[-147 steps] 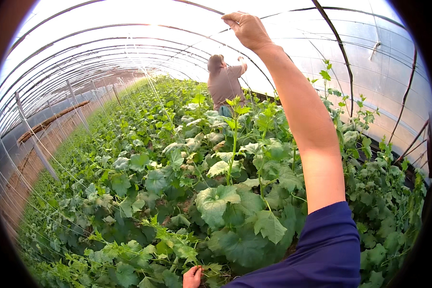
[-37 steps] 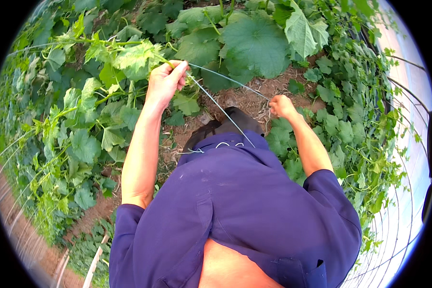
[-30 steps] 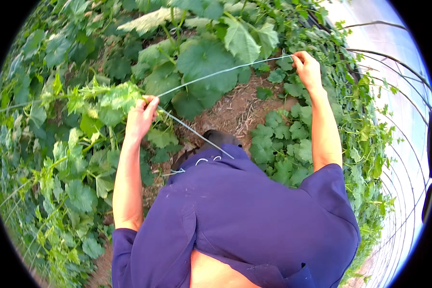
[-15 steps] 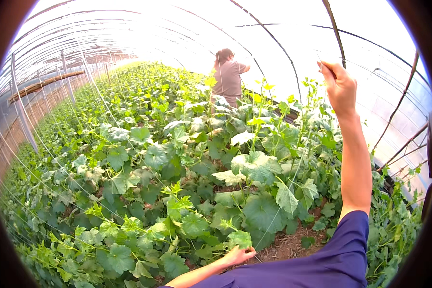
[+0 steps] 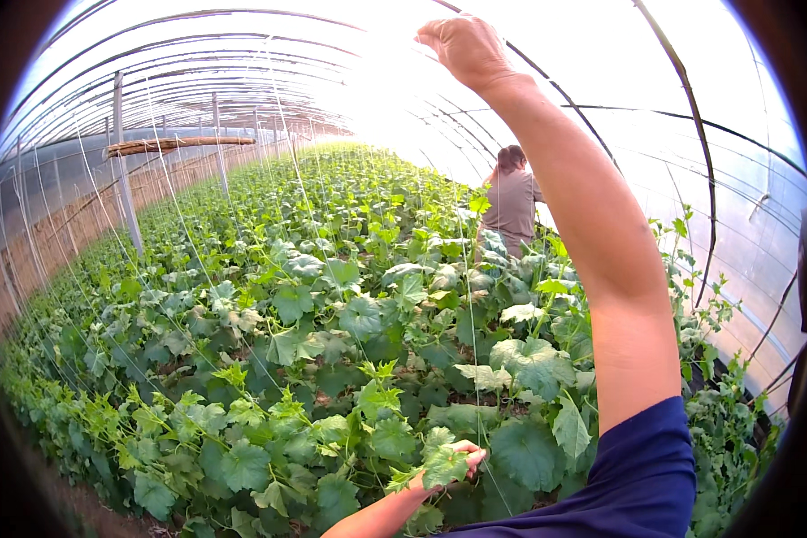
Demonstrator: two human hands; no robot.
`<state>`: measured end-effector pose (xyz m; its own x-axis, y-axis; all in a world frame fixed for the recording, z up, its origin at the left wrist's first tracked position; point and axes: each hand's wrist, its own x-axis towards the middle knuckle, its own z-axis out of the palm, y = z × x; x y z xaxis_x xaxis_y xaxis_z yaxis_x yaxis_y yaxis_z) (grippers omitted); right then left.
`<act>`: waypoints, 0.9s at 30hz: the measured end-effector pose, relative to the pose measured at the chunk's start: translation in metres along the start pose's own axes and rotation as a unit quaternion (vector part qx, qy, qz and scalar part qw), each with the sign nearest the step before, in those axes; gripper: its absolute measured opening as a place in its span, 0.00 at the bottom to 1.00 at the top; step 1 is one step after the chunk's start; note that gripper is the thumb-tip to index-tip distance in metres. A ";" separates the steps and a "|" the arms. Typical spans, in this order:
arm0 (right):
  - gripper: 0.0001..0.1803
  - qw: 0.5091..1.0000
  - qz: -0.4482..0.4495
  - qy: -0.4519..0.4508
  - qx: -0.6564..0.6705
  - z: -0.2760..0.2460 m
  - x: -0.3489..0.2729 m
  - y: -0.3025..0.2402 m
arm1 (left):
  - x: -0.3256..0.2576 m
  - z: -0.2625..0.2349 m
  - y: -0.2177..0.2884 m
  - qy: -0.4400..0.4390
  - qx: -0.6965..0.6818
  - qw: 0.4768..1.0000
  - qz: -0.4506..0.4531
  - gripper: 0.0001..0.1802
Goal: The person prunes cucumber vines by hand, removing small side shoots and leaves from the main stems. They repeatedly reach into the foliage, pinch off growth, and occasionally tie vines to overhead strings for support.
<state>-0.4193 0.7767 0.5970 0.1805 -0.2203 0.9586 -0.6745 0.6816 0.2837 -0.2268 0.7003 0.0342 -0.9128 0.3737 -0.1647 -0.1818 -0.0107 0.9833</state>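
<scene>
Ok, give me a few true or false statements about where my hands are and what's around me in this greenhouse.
1. The right hand is raised overhead near the arched translucent plastic roof. True.
2. The left hand is low among the broad green vine leaves. True.
3. Both hands rest on bare soil. False: one is high, one is among leaves.
4. Nobody else is in view. False: another person in a grey-brown top stands further down the row.
</scene>
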 end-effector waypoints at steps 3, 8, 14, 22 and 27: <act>0.14 0.971 0.134 -0.107 0.165 -0.009 -0.001 -0.019 | -0.015 0.002 0.008 0.024 -0.026 0.999 -0.006 0.16; 0.12 0.974 0.088 -0.117 0.171 -0.015 -0.012 -0.023 | -0.022 -0.005 -0.012 0.049 0.025 0.998 -0.009 0.17; 0.04 0.956 -0.073 -0.163 -0.231 -0.024 -0.009 -0.039 | -0.023 -0.011 -0.017 0.061 0.027 0.997 0.045 0.13; 0.04 0.957 -0.108 -0.122 -0.242 -0.021 -0.022 -0.034 | -0.015 -0.009 -0.023 0.056 0.000 0.993 0.100 0.10; 0.03 0.935 -0.112 -0.168 -0.290 -0.025 -0.023 -0.038 | -0.018 -0.010 -0.025 0.052 0.000 0.991 0.122 0.12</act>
<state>-0.3800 0.7731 0.5649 -0.0311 -0.5430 0.8392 -0.1268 0.8349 0.5356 -0.2092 0.6847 0.0123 -0.9626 0.2618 0.0699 0.0482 -0.0884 0.9949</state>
